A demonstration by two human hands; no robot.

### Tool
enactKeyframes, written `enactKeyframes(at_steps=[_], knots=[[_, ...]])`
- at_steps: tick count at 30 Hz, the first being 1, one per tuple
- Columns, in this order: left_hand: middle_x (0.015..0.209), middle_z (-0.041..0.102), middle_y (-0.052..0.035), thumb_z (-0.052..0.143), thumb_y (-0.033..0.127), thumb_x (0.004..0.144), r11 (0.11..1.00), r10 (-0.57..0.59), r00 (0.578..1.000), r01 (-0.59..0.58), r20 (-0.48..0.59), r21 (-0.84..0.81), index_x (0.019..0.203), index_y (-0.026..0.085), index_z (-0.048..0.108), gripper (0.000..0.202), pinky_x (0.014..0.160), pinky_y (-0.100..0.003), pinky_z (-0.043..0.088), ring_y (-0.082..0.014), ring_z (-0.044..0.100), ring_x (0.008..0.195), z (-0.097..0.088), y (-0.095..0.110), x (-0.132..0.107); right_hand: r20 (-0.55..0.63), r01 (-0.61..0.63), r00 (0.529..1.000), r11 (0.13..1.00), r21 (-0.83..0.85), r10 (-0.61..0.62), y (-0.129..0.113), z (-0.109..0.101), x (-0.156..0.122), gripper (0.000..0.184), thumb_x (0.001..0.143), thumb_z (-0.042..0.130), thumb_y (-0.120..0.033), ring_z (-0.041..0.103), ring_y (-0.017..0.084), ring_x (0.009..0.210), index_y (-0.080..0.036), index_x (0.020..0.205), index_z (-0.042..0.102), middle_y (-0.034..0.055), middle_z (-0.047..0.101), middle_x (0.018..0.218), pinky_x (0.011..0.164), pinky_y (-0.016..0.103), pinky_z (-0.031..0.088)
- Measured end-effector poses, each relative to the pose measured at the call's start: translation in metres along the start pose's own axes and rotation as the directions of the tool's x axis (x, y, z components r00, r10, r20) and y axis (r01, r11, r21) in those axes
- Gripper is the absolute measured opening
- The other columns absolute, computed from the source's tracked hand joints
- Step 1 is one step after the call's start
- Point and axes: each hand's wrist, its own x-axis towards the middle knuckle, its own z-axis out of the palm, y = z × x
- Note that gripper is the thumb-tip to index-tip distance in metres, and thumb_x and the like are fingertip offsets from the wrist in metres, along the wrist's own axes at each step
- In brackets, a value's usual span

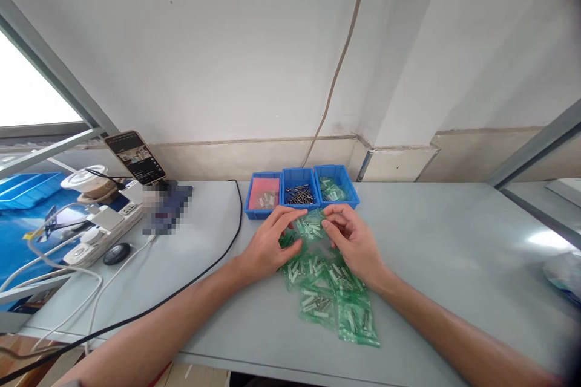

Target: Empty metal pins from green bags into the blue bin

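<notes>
My right hand pinches the right edge of a small green plastic bag with slim metal and white parts inside. My left hand is at the bag's left side, thumb and index finger apart, with the index fingertip at its upper edge. Beneath and in front of both hands lies a loose pile of similar green bags, several of them overlapping. Part of the pile is hidden by my hands.
Three blue bins stand side by side behind my hands: one with a pink sheet, one with dark metal pins, one with green bags. At left are a propped phone, a power strip, a black mouse and a black cable.
</notes>
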Motion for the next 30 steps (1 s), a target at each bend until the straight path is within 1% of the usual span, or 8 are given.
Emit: enactKeyframes(at_steps=[5, 10, 14, 17, 20, 22, 26, 30], knots=[[0.134, 0.056, -0.0103, 0.063, 0.016, 0.095, 1.000, -0.006, 1.000, 0.007, -0.012, 0.012, 0.150, 0.030, 0.050, 0.058, 0.079, -0.030, 0.059, -0.0224, 0.061, 0.111, 0.0012, -0.0042, 0.0000, 0.021, 0.018, 1.000, 1.000, -0.007, -0.018, 0.0014, 0.0006, -0.0023, 0.023, 0.101, 0.062, -0.045, 0.052, 0.017, 0.062, -0.028, 0.115, 0.056, -0.0039, 0.058, 0.075, 0.058, 0.028, 0.045], [0.136, 0.054, -0.0109, 0.064, 0.026, 0.101, 1.000, 0.007, 1.000, -0.007, 0.021, 0.025, 0.153, 0.033, 0.049, 0.055, 0.081, -0.031, 0.060, -0.0231, 0.061, 0.115, 0.0023, -0.0053, 0.0004, -0.047, 0.041, 0.998, 0.999, 0.000, -0.041, -0.0007, -0.0008, -0.0022, 0.017, 0.102, 0.061, -0.043, 0.051, 0.016, 0.061, -0.028, 0.105, 0.053, -0.0048, 0.053, 0.073, 0.058, 0.028, 0.046], [0.137, 0.054, -0.0115, 0.065, 0.029, 0.102, 0.999, 0.021, 1.000, -0.022, 0.023, 0.032, 0.152, 0.031, 0.050, 0.052, 0.084, -0.032, 0.060, -0.0248, 0.058, 0.122, 0.0015, -0.0066, 0.0000, -0.025, 0.040, 0.999, 0.999, -0.035, -0.040, -0.0020, -0.0015, -0.0033, 0.014, 0.103, 0.058, -0.041, 0.054, 0.016, 0.065, -0.027, 0.107, 0.061, -0.0004, 0.062, 0.086, 0.060, 0.029, 0.047], [0.134, 0.057, -0.0121, 0.059, 0.028, 0.105, 0.999, 0.039, 0.999, -0.040, 0.010, 0.032, 0.145, 0.027, 0.057, 0.040, 0.091, -0.035, 0.058, -0.0248, 0.058, 0.123, -0.0001, -0.0075, 0.0002, 0.007, 0.032, 0.999, 0.998, -0.057, -0.032, -0.0017, -0.0018, -0.0058, 0.018, 0.104, 0.056, -0.042, 0.056, 0.017, 0.068, -0.027, 0.109, 0.065, 0.0013, 0.065, 0.092, 0.062, 0.030, 0.048], [0.121, 0.066, -0.0109, 0.051, 0.027, 0.109, 0.996, 0.078, 0.997, -0.078, -0.015, 0.049, 0.130, 0.022, 0.065, 0.025, 0.096, -0.038, 0.054, -0.0231, 0.063, 0.113, -0.0008, -0.0071, 0.0014, 0.050, 0.060, 0.997, 0.995, -0.074, -0.056, -0.0011, -0.0023, -0.0079, 0.027, 0.108, 0.048, -0.047, 0.057, 0.018, 0.069, -0.028, 0.112, 0.067, 0.0014, 0.065, 0.087, 0.065, 0.031, 0.049], [0.105, 0.070, -0.0090, 0.051, 0.028, 0.110, 0.991, 0.105, 0.994, -0.102, -0.040, 0.085, 0.116, 0.018, 0.068, 0.020, 0.091, -0.037, 0.053, -0.0217, 0.064, 0.099, -0.0001, -0.0066, 0.0024, 0.080, 0.086, 0.994, 0.994, -0.065, -0.081, -0.0010, -0.0023, -0.0081, 0.029, 0.108, 0.047, -0.049, 0.058, 0.019, 0.073, -0.028, 0.116, 0.065, 0.0020, 0.066, 0.088, 0.068, 0.032, 0.050], [0.083, 0.064, -0.0050, 0.047, 0.033, 0.111, 0.983, 0.100, 0.991, -0.084, -0.093, 0.161, 0.092, 0.017, 0.063, 0.030, 0.076, -0.032, 0.049, -0.0192, 0.056, 0.080, 0.0019, -0.0060, 0.0029, 0.073, 0.152, 0.987, 0.976, -0.153, -0.142, -0.0020, -0.0014, -0.0063, 0.019, 0.103, 0.060, -0.045, 0.058, 0.021, 0.080, -0.027, 0.109, 0.063, 0.0027, 0.062, 0.092, 0.071, 0.033, 0.050], [0.081, 0.062, -0.0044, 0.044, 0.034, 0.112, 0.983, 0.086, 0.993, -0.070, -0.086, 0.170, 0.089, 0.018, 0.060, 0.033, 0.074, -0.031, 0.046, -0.0190, 0.053, 0.078, 0.0020, -0.0047, 0.0023, 0.068, 0.155, 0.987, 0.966, -0.205, -0.144, -0.0014, -0.0008, -0.0055, 0.015, 0.104, 0.057, -0.041, 0.055, 0.020, 0.076, -0.027, 0.102, 0.060, 0.0020, 0.056, 0.090, 0.066, 0.032, 0.046]])
